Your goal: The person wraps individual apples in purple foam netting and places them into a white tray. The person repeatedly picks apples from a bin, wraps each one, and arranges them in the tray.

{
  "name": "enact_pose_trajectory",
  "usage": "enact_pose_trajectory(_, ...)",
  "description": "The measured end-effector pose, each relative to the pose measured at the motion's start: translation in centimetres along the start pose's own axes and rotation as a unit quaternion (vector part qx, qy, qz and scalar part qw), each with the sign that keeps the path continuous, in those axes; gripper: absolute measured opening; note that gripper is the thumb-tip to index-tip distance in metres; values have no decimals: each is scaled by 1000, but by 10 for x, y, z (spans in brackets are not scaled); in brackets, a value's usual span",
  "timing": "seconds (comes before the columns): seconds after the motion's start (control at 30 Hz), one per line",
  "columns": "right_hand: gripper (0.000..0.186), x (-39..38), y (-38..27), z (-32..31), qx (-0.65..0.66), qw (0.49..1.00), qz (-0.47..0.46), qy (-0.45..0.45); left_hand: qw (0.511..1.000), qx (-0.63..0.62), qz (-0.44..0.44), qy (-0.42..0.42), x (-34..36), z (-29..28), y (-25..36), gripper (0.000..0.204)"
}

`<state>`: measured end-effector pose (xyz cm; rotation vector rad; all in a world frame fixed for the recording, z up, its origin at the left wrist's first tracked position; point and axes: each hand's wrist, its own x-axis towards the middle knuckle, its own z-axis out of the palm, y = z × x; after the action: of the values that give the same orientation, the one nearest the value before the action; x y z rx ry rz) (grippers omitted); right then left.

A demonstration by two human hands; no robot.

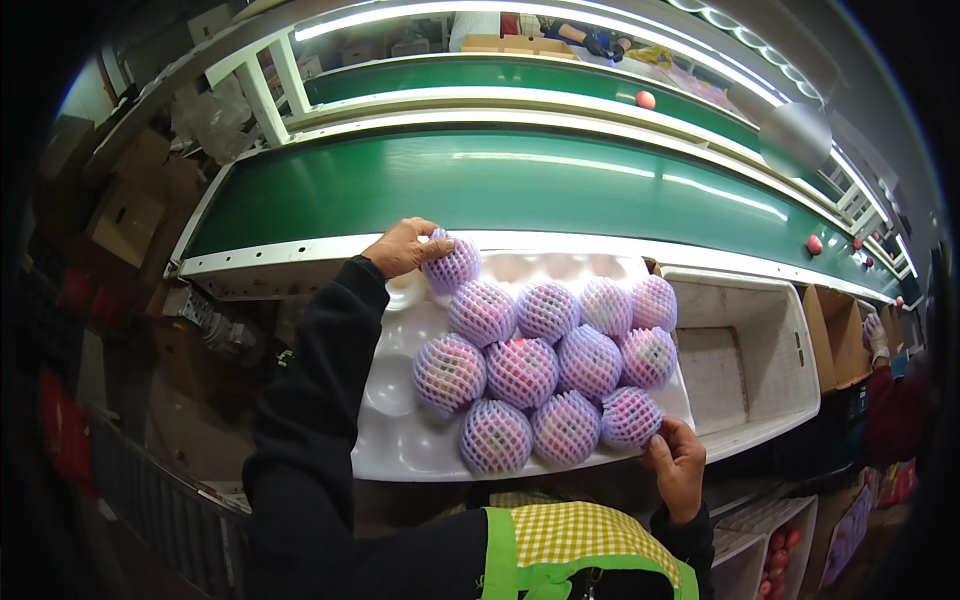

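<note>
A white moulded foam tray (388, 440) with round hollows lies before me, holding several apples (497, 436) in pale purple foam nets. At its far left part, my left hand (401, 247) grips one netted apple (452, 265) between thumb and fingers. My right hand (677, 466) pinches the edge of another netted apple (631, 417) at the near right corner. Hollows along the tray's left side and far edge hold no fruit.
Beyond the tray runs a green conveyor belt (400, 190) carrying a few loose apples (815, 244). A white plastic crate (755, 428) stands to the right, beside a cardboard box (838, 335). Red apples (778, 563) fill a crate at lower right. Other people's hands (877, 337) show at the edges.
</note>
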<state>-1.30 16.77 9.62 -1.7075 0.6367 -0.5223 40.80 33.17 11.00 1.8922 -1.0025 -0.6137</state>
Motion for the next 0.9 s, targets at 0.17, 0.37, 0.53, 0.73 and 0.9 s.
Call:
enact_pose_trajectory(0.17, 21, -1, 0, 5, 6, 1000, 0, 7, 989, 131, 19, -61, -3, 2, -2, 40)
enact_pose_trajectory(0.37, 22, -1, -1, -1, -90, 996, 18, 19, 970, 182, 152, 52, -6, 10, -8, 39)
enact_pose_trajectory(0.53, 27, 3, -1, -3, -77, 996, -54, -4, 922, 301, 215, 119, 1, 22, -9, 35)
enact_pose_trajectory(0.73, 27, -4, 14, -12, -86, 992, -91, -10, 947, 277, 164, 4, 20, 41, -10, 32)
enact_pose_trajectory(0.9, 25, 12, 7, -37, 65, 993, -12, -98, 960, 237, 147, 11, 18, 26, -19, 33)
